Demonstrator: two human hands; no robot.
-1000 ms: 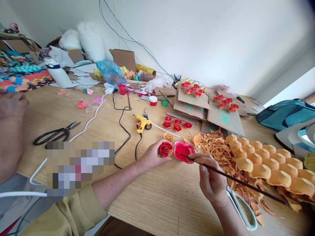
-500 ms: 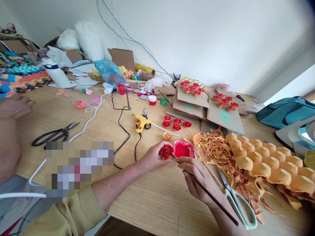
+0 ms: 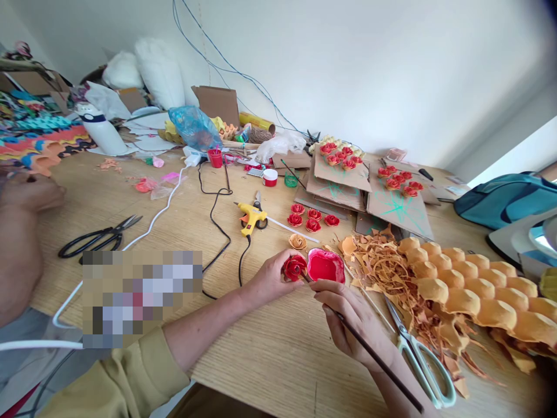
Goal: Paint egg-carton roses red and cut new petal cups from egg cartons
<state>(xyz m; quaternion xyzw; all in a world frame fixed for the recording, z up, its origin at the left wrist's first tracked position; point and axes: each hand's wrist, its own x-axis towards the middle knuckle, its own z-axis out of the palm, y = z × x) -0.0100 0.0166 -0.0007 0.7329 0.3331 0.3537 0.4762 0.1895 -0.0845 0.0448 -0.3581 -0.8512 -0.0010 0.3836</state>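
My left hand (image 3: 275,275) is closed round a rose (image 3: 295,267) painted mostly red, holding it just above the table. Between the fingers of my right hand (image 3: 348,313) is a long dark paintbrush (image 3: 378,359); its tip touches the right side of the rose's petals. Right beside the rose lies a shallow dish of red paint (image 3: 325,267). An unpainted orange rose (image 3: 297,241) sits behind it, and farther back are several red roses (image 3: 313,225) on the bare wood.
Light-green scissors (image 3: 424,366), orange scraps (image 3: 383,258) and an egg tray (image 3: 470,278) lie to the right. A yellow glue gun (image 3: 251,217) and black scissors (image 3: 102,237) are to the left, near another person's hand (image 3: 32,194). Cardboard sheets (image 3: 395,215) bear more roses.
My hands, the rose and the brush keep nearly the same place, with the brush tip still at the petals. The other person's hand at the left has shifted slightly.
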